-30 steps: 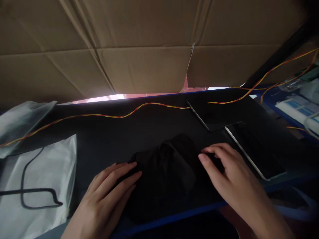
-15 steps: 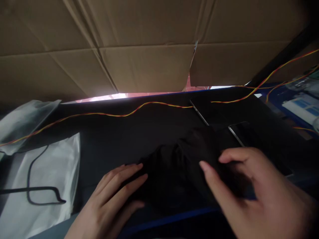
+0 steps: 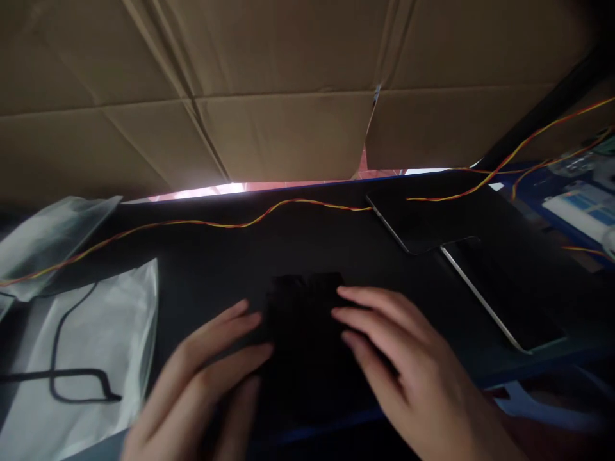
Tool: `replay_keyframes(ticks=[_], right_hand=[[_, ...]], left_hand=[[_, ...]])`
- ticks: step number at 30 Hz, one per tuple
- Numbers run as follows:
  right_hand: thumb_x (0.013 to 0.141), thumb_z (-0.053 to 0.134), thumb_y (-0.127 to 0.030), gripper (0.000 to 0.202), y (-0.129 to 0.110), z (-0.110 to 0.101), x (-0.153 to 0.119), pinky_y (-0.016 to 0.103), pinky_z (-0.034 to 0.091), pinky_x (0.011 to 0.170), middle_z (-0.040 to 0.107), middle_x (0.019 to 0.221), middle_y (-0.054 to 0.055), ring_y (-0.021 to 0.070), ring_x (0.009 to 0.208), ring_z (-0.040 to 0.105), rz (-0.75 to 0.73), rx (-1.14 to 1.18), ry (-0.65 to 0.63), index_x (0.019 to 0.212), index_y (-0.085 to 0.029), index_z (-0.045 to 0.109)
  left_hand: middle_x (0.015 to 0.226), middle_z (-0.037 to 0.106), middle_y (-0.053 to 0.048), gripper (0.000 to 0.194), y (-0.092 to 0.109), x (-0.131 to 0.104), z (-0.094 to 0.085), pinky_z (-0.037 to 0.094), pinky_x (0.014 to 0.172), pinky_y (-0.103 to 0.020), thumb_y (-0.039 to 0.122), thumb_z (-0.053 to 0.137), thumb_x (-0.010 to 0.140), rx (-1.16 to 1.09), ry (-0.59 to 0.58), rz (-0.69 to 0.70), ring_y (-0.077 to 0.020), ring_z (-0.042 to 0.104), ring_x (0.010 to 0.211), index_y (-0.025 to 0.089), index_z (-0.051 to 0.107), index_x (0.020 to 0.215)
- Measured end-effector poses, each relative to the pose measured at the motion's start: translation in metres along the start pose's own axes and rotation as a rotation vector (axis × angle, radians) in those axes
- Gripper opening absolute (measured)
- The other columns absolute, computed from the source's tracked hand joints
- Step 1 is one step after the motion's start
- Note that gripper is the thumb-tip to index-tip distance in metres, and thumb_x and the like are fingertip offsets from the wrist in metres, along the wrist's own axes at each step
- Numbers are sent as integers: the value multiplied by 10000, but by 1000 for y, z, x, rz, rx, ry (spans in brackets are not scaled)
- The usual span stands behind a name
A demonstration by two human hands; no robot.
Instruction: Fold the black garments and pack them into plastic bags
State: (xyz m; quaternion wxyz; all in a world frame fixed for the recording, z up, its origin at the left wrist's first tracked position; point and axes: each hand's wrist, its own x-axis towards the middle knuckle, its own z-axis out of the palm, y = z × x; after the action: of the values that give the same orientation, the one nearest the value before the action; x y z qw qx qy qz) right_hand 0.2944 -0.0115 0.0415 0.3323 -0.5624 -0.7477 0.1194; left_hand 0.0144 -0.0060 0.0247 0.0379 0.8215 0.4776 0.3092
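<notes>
A piece of black cloth (image 3: pixel 305 333) lies on the dark table surface between my two hands, now in a compact, roughly rectangular shape; its details are lost in the dark. My left hand (image 3: pixel 206 371) rests at its left edge, fingers stretched out and apart. At the right edge, my right hand (image 3: pixel 408 358) has its fingers extended, with the tips touching the cloth. Neither hand is wrapped around it. Some of the left thumb is blurred and shaded.
Two dark phones, one farther back (image 3: pixel 408 224) and one nearer (image 3: pixel 500 294), lie right. Clear plastic bags (image 3: pixel 96 346) with a black cord (image 3: pixel 55 346) lie left. A twisted red-yellow wire (image 3: pixel 288 202) crosses the table (image 3: pixel 206 256). Cardboard (image 3: pixel 288 128) stands behind.
My right hand has moved left, bringing in the cloth's right part, which was bunched near the phones. The cloth is now flatter and narrower, and both phones are uncovered.
</notes>
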Motion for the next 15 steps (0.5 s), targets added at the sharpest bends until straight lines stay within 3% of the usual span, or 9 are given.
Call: replay_keyframes(ticks=[3, 5, 7, 9, 12, 15], right_hand=[[1085, 573, -143, 334, -4, 17, -2, 508, 682, 1048, 778, 1424, 43, 307, 1305, 740, -111, -85, -116, 1340, -252, 760], [1094, 560, -148, 345, -4, 22, -5, 528, 693, 1019, 781, 1428, 38, 317, 1300, 745, -130, -121, -144, 1365, -237, 755], [1104, 553, -161, 341, -1, 21, -9, 501, 700, 1002, 784, 1429, 25, 297, 1305, 749, -142, -114, -161, 1369, -239, 753], [1104, 538, -146, 351, 2, 19, -11, 457, 700, 995, 793, 1410, 17, 263, 1290, 758, -145, -91, -142, 1363, -242, 754], [1077, 499, -79, 389, 0, 18, -13, 400, 684, 1000, 805, 1374, 58, 230, 1259, 766, -135, -72, -2, 1346, -198, 754], [1053, 500, -51, 408, -11, 23, -9, 371, 614, 1122, 769, 1447, 98, 225, 1388, 693, -145, -60, 127, 1388, -136, 717]], left_hand=[[1758, 484, -72, 591, 24, 23, 26, 490, 1294, -560, 256, 474, 1116, 89, -132, 159, -323, 409, 1662, 246, 418, 1704], [1809, 380, -131, 668, 25, 26, 41, 407, 1328, -618, 294, 459, 1135, 162, -221, 226, -348, 288, 1709, 144, 277, 1760], [1818, 348, -155, 687, 19, 22, 51, 375, 1339, -608, 319, 451, 1149, 195, -240, 226, -338, 253, 1718, 112, 234, 1767], [1820, 347, -145, 680, 12, 17, 53, 350, 1350, -584, 343, 436, 1160, 199, -243, 209, -318, 247, 1720, 131, 229, 1771], [1829, 332, -128, 689, 11, 16, 46, 302, 1365, -582, 342, 437, 1158, 169, -251, 215, -315, 223, 1725, 148, 208, 1778], [1841, 301, -118, 686, 15, 22, 38, 279, 1362, -632, 281, 405, 1156, 146, -245, 215, -336, 193, 1730, 181, 163, 1790]])
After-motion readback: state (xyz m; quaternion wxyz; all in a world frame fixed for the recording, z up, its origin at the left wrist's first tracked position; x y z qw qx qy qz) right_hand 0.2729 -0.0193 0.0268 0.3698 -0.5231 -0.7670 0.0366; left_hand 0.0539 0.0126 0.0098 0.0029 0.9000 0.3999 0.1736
